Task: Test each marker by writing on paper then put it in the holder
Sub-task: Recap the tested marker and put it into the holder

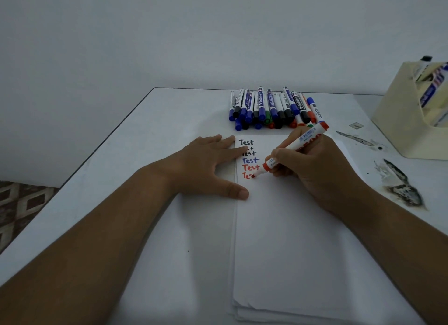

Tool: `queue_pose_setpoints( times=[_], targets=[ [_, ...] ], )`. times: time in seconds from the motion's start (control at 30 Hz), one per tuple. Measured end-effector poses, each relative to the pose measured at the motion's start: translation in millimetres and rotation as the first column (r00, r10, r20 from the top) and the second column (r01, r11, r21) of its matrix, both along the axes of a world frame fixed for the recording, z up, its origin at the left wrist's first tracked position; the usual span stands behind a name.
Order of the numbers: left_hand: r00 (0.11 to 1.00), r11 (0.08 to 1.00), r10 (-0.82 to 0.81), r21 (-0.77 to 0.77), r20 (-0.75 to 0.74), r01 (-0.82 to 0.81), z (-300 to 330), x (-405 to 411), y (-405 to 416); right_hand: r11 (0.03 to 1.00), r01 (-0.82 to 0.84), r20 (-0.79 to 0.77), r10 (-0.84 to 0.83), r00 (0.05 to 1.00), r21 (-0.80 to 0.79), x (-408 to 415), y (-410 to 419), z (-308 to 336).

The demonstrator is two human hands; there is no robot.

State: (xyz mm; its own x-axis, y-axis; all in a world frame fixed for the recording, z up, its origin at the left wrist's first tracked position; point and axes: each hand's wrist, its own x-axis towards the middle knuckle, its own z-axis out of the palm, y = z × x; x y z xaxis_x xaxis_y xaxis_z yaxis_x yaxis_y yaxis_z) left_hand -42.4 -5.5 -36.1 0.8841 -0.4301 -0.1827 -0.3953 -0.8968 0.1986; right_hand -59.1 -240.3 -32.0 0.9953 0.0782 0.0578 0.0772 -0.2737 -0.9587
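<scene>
Right hand (312, 164) grips a red marker (291, 150), tip down-left on the paper (291, 240); left hand (208, 164) lies flat, fingers straight, on the paper's left edge; bare paper below.

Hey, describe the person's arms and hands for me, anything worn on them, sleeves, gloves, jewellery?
Both forearms are bare as far as the frame shows; no sleeves in view. The left hand and right hand are ungloved, with no watch, bracelet or ring visible. The nails that show look short and unpainted.
</scene>
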Motion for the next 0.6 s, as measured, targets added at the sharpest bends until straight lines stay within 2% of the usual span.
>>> queue_pose_setpoints(
  times=[0.1, 0.37, 0.6],
  targets=[
    [1.0, 1.0, 0.001, 0.001, -0.001, -0.001, 0.4, 0.0, -0.2, 1.0, -0.01, -0.002, 0.01, 1.0, 0.014, -0.7, 1.1, -0.3],
    [1.0, 1.0, 0.0, -0.007, 0.002, 0.0, -0.8, 0.2, 0.2, 0.996, 0.089, -0.038, -0.088, 0.995, 0.025, 4.2, -0.6, -2.0],
    [1.0, 1.0, 0.003, -0.022, -0.007, -0.003, -2.0, 0.8, 1.4, 0.998, 0.066, -0.051, -0.065, 0.997, 0.004, 0.8, 0.2, 1.0]
  ],
)
